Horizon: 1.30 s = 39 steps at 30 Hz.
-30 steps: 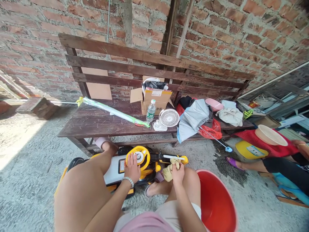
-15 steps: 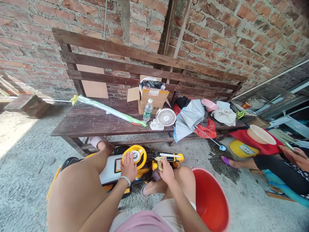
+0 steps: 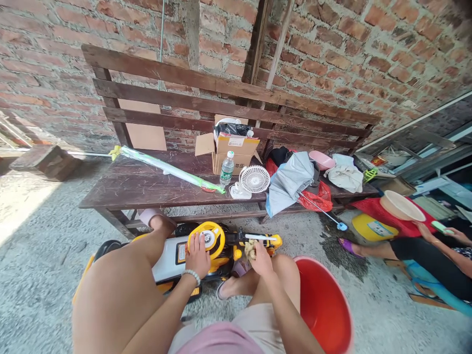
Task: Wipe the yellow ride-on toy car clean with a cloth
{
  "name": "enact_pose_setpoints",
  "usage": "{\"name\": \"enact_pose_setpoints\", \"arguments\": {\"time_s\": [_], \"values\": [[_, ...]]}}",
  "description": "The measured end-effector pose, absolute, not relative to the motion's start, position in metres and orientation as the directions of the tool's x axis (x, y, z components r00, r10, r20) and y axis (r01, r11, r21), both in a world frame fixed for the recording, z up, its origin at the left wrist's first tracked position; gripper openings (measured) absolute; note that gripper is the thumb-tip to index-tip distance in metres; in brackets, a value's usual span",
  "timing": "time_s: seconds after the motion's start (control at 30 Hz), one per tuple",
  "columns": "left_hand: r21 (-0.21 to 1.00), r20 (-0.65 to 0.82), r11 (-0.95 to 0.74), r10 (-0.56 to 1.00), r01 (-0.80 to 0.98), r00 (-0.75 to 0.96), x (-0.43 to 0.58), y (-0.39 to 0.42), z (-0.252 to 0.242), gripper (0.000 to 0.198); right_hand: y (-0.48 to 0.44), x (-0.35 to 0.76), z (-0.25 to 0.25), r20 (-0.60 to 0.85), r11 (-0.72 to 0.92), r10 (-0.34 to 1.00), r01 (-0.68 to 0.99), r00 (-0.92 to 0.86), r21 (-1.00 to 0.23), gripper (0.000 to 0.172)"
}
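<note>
Between my legs stands a toy ride-on excavator (image 3: 164,263) in yellow, black and white. My left hand (image 3: 198,258) lies over the near left part of its yellow steering wheel (image 3: 222,239), fingers across the rim toward the hub. In my right hand (image 3: 262,260) is a crumpled tan cloth (image 3: 250,250), pinched beside the toy's black and yellow arm (image 3: 275,241). Whether the cloth touches the arm I cannot tell. Close to my right leg is a red bucket (image 3: 328,305).
A wooden bench (image 3: 110,184) in front holds a cardboard box (image 3: 236,152), a water bottle (image 3: 226,169), a white fan (image 3: 254,179) and a grey umbrella (image 3: 291,179). At right a seated person's hand holds a light green object (image 3: 440,227) near a cream basin (image 3: 401,205).
My right hand has shifted slightly right with the cloth, which now looks more bunched. My left hand stays on the wheel. The other person's hands have moved apart.
</note>
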<state>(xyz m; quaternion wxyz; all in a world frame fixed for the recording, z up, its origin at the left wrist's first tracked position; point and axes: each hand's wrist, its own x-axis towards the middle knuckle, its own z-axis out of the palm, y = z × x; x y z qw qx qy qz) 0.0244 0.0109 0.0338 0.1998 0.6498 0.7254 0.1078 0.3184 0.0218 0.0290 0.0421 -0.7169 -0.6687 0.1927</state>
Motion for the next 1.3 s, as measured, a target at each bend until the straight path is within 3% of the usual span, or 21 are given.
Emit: {"name": "enact_pose_setpoints", "arguments": {"time_s": [0.1,0.27,0.37,0.53,0.63,0.7,0.8,0.93,1.03,1.13,1.3], "values": [[0.418,-0.152,0.142,0.985,0.898,-0.085,0.025,0.011,0.035,0.07,0.016,0.309,0.029,-0.193,0.046,0.973,0.928,-0.125,-0.369,0.029],[0.423,-0.148,0.112,0.988,0.899,-0.054,0.02,0.011,0.032,0.07,0.016,0.306,0.031,-0.229,0.072,0.961,0.942,-0.154,-0.328,0.032],[0.416,-0.144,0.117,0.988,0.902,-0.061,0.018,0.01,0.031,0.07,0.02,0.311,0.033,-0.281,0.009,0.956,0.97,-0.08,-0.244,0.033],[0.419,-0.143,0.089,0.989,0.903,-0.031,0.017,0.01,0.031,0.07,0.026,0.322,0.038,-0.319,-0.249,0.928,0.958,0.194,-0.141,0.032],[0.427,-0.145,0.108,0.988,0.898,-0.05,0.02,0.01,0.033,0.071,0.023,0.316,0.042,-0.329,-0.24,0.927,0.959,0.18,-0.151,0.03],[0.428,-0.16,0.133,0.985,0.894,-0.071,0.022,0.01,0.034,0.071,0.017,0.306,0.044,-0.317,-0.148,0.946,0.965,0.074,-0.218,0.03],[0.436,-0.172,0.141,0.982,0.889,-0.072,0.023,0.01,0.034,0.072,0.009,0.293,0.046,-0.256,-0.056,0.965,0.9,-0.063,-0.433,0.029],[0.449,-0.175,0.115,0.984,0.886,-0.039,0.021,0.01,0.033,0.074,0.016,0.295,0.06,-0.185,-0.166,0.981,0.718,0.053,-0.676,0.023],[0.431,-0.196,0.132,0.979,0.893,-0.05,0.021,0.011,0.033,0.072,0.035,0.292,0.082,0.001,-0.078,0.992,0.645,0.122,-0.76,0.034],[0.421,-0.2,0.143,0.978,0.896,-0.062,0.022,0.011,0.035,0.071,0.055,0.271,0.099,0.157,0.092,0.987,0.715,0.025,-0.693,0.041],[0.427,-0.19,0.114,0.981,0.897,-0.035,0.02,0.01,0.038,0.071,0.07,0.229,0.101,-0.022,0.119,0.991,0.943,-0.132,-0.31,0.026]]}}
